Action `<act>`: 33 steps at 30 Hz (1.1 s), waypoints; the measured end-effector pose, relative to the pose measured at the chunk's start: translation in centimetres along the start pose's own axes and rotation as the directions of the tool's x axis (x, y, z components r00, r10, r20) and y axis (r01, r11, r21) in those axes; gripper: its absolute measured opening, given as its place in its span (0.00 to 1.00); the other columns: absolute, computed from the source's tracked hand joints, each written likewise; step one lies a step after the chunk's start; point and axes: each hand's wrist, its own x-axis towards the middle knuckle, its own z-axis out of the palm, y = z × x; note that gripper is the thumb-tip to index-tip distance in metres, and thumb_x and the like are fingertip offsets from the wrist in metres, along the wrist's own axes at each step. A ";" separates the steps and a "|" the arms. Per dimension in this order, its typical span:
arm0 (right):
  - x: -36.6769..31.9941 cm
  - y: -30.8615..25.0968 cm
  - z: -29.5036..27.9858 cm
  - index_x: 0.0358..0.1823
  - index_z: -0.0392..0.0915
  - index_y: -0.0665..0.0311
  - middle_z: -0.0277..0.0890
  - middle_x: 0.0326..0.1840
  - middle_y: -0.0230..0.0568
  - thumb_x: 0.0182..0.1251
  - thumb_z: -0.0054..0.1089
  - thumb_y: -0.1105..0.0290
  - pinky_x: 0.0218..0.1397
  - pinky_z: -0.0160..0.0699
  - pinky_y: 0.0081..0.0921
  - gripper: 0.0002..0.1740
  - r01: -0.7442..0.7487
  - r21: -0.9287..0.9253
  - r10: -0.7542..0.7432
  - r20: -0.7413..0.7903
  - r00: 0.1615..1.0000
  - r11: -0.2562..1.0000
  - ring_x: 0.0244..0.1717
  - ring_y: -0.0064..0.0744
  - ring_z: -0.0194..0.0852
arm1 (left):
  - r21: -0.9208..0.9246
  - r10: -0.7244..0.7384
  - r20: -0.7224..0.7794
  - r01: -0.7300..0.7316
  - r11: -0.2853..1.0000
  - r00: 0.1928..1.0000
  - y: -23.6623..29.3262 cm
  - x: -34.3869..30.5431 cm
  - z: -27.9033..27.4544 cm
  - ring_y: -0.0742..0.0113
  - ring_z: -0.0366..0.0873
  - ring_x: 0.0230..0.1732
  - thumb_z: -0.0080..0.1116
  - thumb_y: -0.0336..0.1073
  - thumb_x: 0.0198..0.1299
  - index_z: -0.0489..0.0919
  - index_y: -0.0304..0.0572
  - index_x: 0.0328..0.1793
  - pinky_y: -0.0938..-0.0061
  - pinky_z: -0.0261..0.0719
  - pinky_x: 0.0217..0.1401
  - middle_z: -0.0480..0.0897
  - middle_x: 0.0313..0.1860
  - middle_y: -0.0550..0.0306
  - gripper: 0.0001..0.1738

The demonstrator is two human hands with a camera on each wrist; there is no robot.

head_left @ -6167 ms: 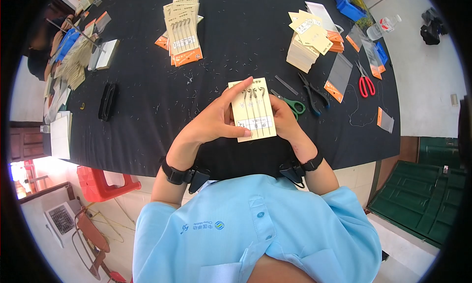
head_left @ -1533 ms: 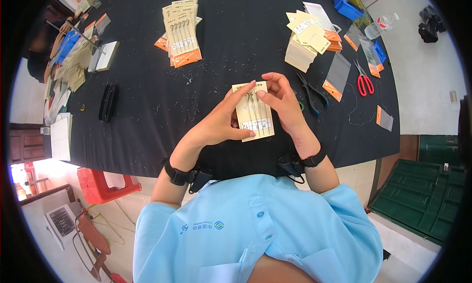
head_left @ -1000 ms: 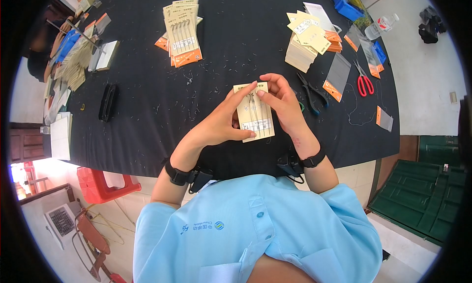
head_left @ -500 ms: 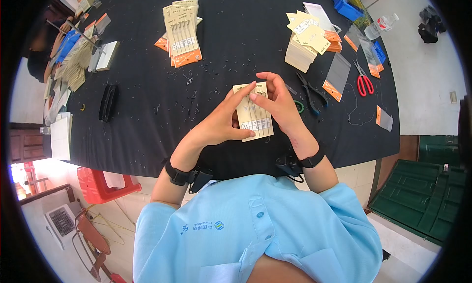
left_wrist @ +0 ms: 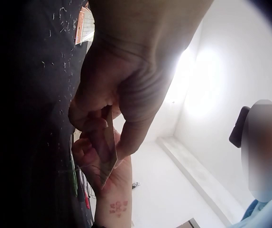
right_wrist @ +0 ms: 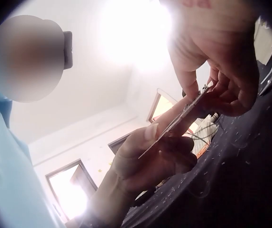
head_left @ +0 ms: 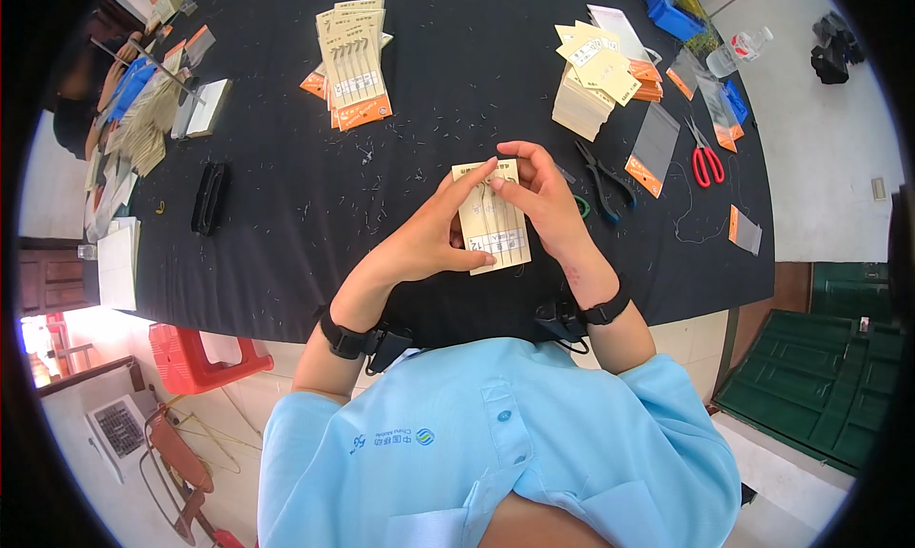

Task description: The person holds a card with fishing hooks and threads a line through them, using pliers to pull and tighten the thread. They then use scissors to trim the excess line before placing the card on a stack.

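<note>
A cream card (head_left: 493, 229) with a printed label carries several dark fishing hooks (head_left: 484, 188) on thin lines. My left hand (head_left: 416, 232) grips it from the left, with the thumb on the lower face and the index finger along the upper left edge. At the upper right, my right hand (head_left: 551, 205) has its thumb on the face over the hooks. The right wrist view shows that thumb and the curled fingers pinching the far end of the card (right_wrist: 174, 124). Edge-on in the left wrist view, the card (left_wrist: 110, 147) stands between the left thumb and fingers.
Finished-looking hook cards (head_left: 355, 67) lie fanned at the upper left. A stack of plain cards (head_left: 581, 105) stands at the upper right. Pliers (head_left: 602, 181), red-handled scissors (head_left: 707, 162), a clear packet (head_left: 656, 143) and a black holder (head_left: 209, 198) lie on the black cloth.
Earlier the right hand held the card's right edge; since then it has risen and brought its thumb over the hooks. In the last second that thumb shifts slightly leftward. The left grip stays.
</note>
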 end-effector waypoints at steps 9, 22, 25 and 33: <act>0.0 -0.1 0.1 0.59 0.63 0.64 0.75 0.46 0.37 0.63 0.61 0.71 0.52 0.73 0.23 0.25 -0.022 0.060 0.021 0.015 1.000 0.998 0.48 0.23 0.73 | -0.004 -0.017 -0.014 0.017 1.000 1.000 -0.1 0.0 0.0 0.58 0.64 0.67 0.66 0.20 0.41 0.49 0.50 0.78 0.65 0.74 0.63 0.56 0.68 0.48 0.56; 0.2 -0.2 0.5 0.59 0.63 0.64 0.75 0.46 0.37 0.61 0.62 0.70 0.50 0.72 0.22 0.26 -0.030 -0.033 0.031 0.019 0.999 0.999 0.47 0.22 0.74 | 0.008 -0.014 -0.016 0.014 1.000 1.000 -0.5 0.1 0.0 0.59 0.64 0.66 0.67 0.21 0.42 0.48 0.49 0.78 0.67 0.76 0.60 0.56 0.69 0.47 0.57; 0.2 -0.2 0.5 0.59 0.63 0.64 0.75 0.46 0.37 0.62 0.61 0.69 0.50 0.72 0.22 0.25 -0.033 -0.026 0.034 0.021 0.999 0.999 0.47 0.22 0.74 | -0.009 -0.013 -0.018 0.013 1.000 1.000 -0.3 0.0 0.0 0.59 0.66 0.64 0.67 0.21 0.41 0.48 0.49 0.78 0.68 0.77 0.58 0.56 0.68 0.47 0.57; 0.1 -0.1 -0.1 0.59 0.64 0.63 0.75 0.46 0.38 0.64 0.59 0.68 0.52 0.72 0.24 0.23 -0.032 0.031 0.032 0.005 0.999 0.999 0.48 0.24 0.73 | 0.010 -0.003 -0.032 0.003 1.000 0.999 -0.5 0.1 0.0 0.60 0.67 0.63 0.67 0.21 0.41 0.49 0.51 0.78 0.68 0.78 0.57 0.57 0.66 0.48 0.57</act>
